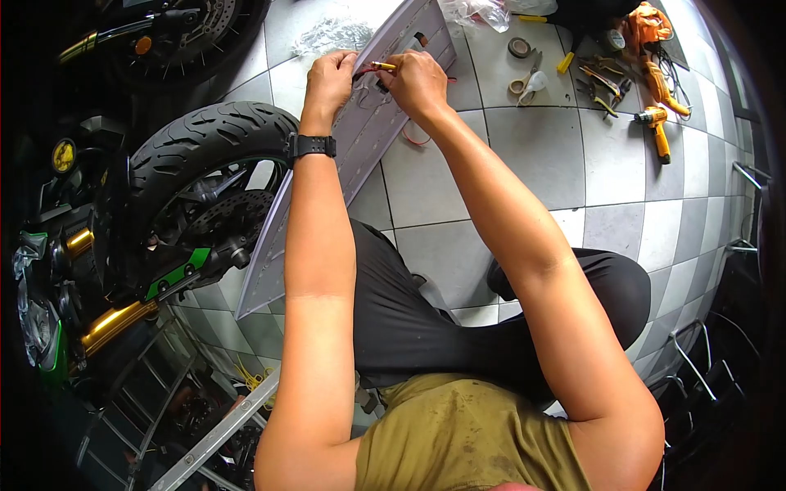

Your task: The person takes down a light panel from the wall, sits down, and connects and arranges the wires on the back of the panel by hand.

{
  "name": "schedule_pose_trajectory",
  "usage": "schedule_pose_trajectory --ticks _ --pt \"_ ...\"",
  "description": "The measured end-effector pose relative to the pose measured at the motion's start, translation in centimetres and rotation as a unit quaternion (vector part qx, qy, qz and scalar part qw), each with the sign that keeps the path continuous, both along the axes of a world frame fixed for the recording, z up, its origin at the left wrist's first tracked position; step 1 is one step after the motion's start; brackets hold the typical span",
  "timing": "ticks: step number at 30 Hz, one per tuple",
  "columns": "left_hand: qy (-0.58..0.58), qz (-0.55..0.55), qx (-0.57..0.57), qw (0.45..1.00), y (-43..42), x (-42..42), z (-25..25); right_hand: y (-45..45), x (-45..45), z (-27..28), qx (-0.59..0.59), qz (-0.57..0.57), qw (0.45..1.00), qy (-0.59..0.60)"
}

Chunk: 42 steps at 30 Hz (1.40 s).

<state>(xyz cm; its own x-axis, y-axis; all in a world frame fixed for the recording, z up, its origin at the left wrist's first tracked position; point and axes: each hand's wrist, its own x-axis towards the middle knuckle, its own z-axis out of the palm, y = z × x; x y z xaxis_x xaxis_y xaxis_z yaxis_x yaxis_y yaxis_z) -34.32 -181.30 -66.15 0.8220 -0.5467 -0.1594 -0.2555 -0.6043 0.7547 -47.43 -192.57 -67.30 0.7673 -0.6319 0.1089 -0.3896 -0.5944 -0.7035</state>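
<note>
My left hand [329,86], with a black watch on its wrist, is closed at the upper edge of a grey panel [323,188]. At its fingertips is a thin red and dark wire [362,74]. My right hand [417,84] is closed around a slim yellow tool [382,66] whose tip points toward my left hand; its exact kind is hard to make out. The panel stands tilted in front of me, and the fingers of my right hand partly hide its fittings. A thin red wire loop [417,141] hangs at the panel's right side.
Left of the panel is a motorcycle wheel [217,135]. On the tiled floor at right lie a black tape roll [519,47], scissors [519,84], pliers [602,100] and a yellow drill [657,135]. Clear plastic wrap [332,36] is behind the panel. A metal ladder [221,430] is at lower left.
</note>
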Motion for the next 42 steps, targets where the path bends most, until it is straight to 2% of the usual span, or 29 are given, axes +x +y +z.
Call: schedule_pose_trajectory --ticks 6,12,14,18,21,24,28,31,34,36,40,42 --pt "0.059 -0.008 -0.041 0.997 0.7 0.5 -0.8 0.0 -0.2 -0.4 0.062 -0.007 0.998 0.017" --pt "0.08 -0.021 -0.056 0.995 0.8 -0.3 -0.2 0.4 -0.1 -0.5 0.07 -0.009 0.997 -0.036" --pt "0.084 -0.028 -0.062 0.994 0.8 -0.4 -0.2 0.2 -0.3 -0.1 0.223 -0.017 0.975 -0.015" --pt "0.08 -0.035 -0.054 0.995 0.9 -0.4 -0.4 -0.2 -0.2 -2.3 0.276 -0.019 0.959 -0.064" --pt "0.092 -0.025 -0.057 0.994 0.9 -0.6 -0.2 -0.3 -0.1 -3.0 0.447 -0.02 0.882 -0.147" --pt "0.081 -0.034 -0.056 0.995 0.9 -0.8 -0.1 -0.8 -0.8 -2.6 0.473 -0.014 0.872 -0.128" --pt "0.095 -0.032 -0.07 0.993 0.8 -0.8 -0.1 -0.8 -0.3 -3.4 0.467 -0.016 0.876 -0.119" --pt "0.097 -0.042 -0.043 0.994 0.9 -1.0 0.3 -0.2 0.1 -4.5 0.472 -0.031 0.867 -0.156" --pt "0.114 -0.027 -0.081 0.99 0.8 -1.3 0.3 0.1 0.4 -4.5 0.467 -0.042 0.868 -0.165" --pt "0.104 -0.031 -0.08 0.991 0.9 -1.3 0.3 0.2 0.4 -4.4 0.415 -0.08 0.901 -0.097" --pt "0.122 -0.028 -0.089 0.988 0.7 -1.5 0.4 0.3 0.5 -3.7 0.403 -0.081 0.906 -0.102" --pt "0.139 -0.023 -0.093 0.986 0.8 -1.7 0.6 0.2 0.4 -2.7 0.325 -0.106 0.94 -0.005"
